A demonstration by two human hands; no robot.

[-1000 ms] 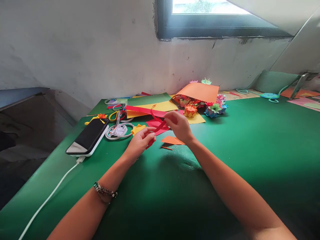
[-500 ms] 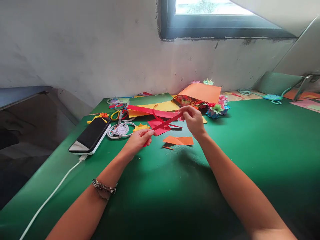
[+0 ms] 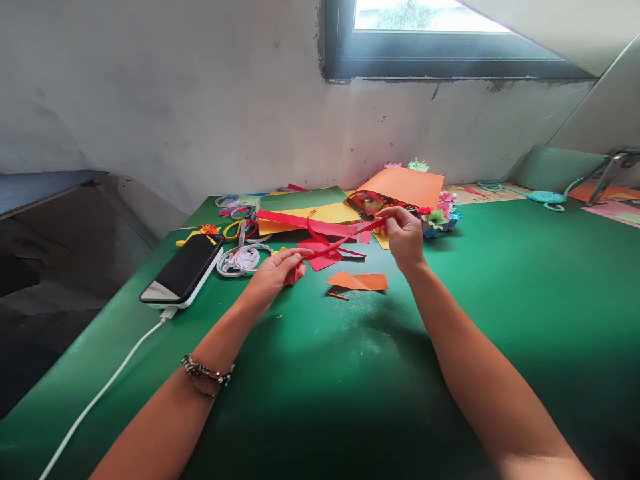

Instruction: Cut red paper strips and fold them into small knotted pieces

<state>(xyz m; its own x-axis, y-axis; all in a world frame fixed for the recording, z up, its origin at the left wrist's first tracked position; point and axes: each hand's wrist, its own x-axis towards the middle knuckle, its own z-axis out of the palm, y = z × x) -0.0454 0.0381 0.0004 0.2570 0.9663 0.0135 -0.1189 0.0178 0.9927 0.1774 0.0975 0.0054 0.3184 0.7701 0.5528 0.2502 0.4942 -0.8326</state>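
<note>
A narrow red paper strip (image 3: 345, 241) stretches between my two hands above the table. My left hand (image 3: 279, 272) pinches its near end, and some red paper shows below those fingers. The far end is pinched by my right hand (image 3: 403, 232), which is higher and farther right. Behind the strip lie a red paper piece (image 3: 325, 262) and a wider red band (image 3: 300, 221) on yellow paper (image 3: 280, 228). A creased orange paper piece (image 3: 364, 281) rests below my right hand, with a thin orange sliver (image 3: 338, 295) beside it.
A phone (image 3: 186, 264) lies on a white block, with a white cable (image 3: 110, 375) running to the front. Scissors (image 3: 242, 232) and white tape rolls (image 3: 231, 261) lie left of centre. Paper flowers (image 3: 437, 217) stand at the back under an orange sheet (image 3: 407, 187).
My right hand has moved right, and more of the red strip now spans the gap between my hands. My left hand stays almost in place, its fingers shifted slightly.
</note>
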